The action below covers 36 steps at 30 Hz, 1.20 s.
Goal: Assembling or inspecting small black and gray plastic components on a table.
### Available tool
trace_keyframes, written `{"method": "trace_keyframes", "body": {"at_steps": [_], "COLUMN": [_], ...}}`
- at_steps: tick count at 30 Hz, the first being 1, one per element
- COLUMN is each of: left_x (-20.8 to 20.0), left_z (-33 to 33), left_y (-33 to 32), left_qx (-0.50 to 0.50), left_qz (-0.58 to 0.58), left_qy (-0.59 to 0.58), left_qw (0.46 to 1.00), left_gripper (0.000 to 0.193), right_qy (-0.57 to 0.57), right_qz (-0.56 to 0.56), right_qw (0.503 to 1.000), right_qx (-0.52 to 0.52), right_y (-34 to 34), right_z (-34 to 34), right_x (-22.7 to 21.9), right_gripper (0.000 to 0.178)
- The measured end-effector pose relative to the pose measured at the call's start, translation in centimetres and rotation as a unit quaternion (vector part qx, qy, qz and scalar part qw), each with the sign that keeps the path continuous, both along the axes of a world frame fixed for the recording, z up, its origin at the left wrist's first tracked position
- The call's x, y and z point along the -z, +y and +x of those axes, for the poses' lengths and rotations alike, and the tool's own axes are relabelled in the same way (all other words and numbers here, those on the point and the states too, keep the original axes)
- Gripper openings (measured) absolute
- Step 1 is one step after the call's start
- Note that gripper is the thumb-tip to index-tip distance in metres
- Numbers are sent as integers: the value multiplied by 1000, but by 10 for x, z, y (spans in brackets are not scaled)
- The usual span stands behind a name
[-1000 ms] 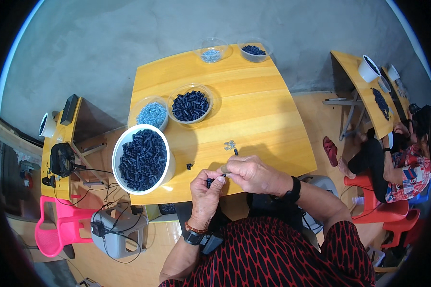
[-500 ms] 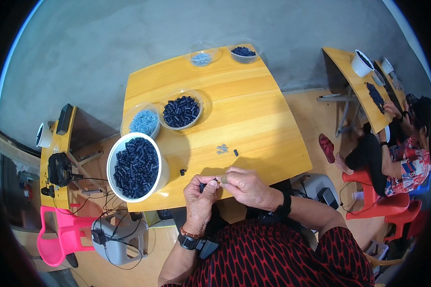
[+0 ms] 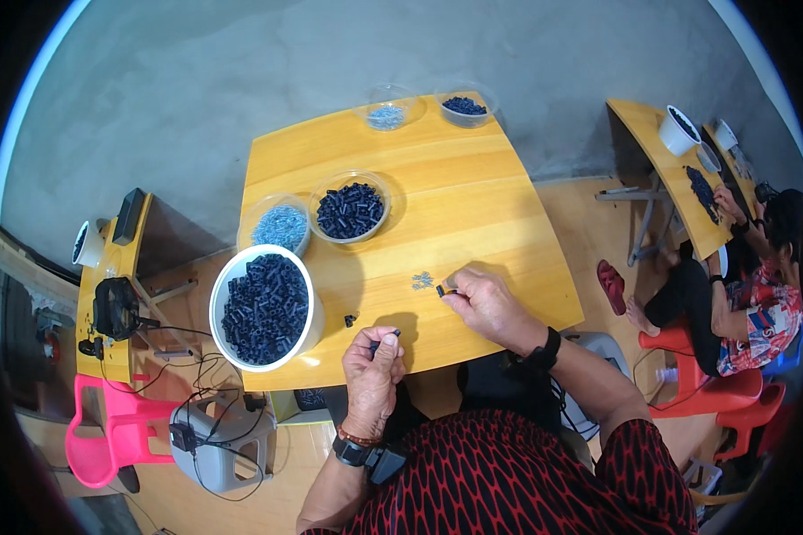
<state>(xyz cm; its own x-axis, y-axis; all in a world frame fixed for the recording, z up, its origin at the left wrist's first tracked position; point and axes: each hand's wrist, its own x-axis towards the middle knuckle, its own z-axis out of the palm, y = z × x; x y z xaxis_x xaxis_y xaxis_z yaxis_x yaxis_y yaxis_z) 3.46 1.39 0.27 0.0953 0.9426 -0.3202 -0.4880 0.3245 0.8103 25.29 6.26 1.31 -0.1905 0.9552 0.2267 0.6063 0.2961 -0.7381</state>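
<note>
Near the table's front edge, my left hand [image 3: 372, 370] is closed around a small black plastic tube [image 3: 396, 333], whose end pokes out past the thumb. Further right and farther forward, my right hand [image 3: 491, 308] has thumb and forefinger closed at another small black plastic tube [image 3: 441, 291], low at the tabletop. Just left of those fingertips lies a little pile of thin silvery metal pieces [image 3: 422, 281]. A short black piece [image 3: 350, 321] rests on the table between my left hand and a big white bucket [image 3: 315, 312] full of black tubes.
Beyond the bucket stand a clear bowl of bluish-silver pieces [image 3: 279, 227] and a clear bowl of black tubes [image 3: 351, 209]. Two more clear bowls sit at the table's [image 3: 455, 196] far edge. Another person [image 3: 758, 294] works at a table on the right. A pink chair [image 3: 107, 432] and cables are at left.
My right hand has left my left hand and reached forward and right to the black tube on the table. My left hand stays near the front edge, still holding its tube. The view has shifted slightly.
</note>
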Motion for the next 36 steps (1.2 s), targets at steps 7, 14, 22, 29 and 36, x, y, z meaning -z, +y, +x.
{"method": "trace_keyframes", "body": {"at_steps": [7,14,22,29,36], "left_x": [0,5,10,5,4], "left_z": [-9,-13,-16,-15,-13], "left_y": [-6,-4,-3,-3,-6], "left_qx": [-6,-5,20,24,14], "left_qz": [-35,-64,-54,-62,-66], "left_qy": [-73,-110,-118,-118,-114], "left_qw": [997,992,991,991,991], "left_gripper": [7,8,10,10,11], "right_qy": [-66,-69,315,424,450], "right_qz": [31,64,-241,-239,-219], "right_qw": [997,995,917,870,863], "right_qx": [-15,-31,-37,-82,-64], "right_y": [0,-1,-8,-9,-20], "right_z": [-10,-20,-23,-38,-36], "right_x": [0,2,2,8,13], "right_gripper": [10,10,23,26,26]}}
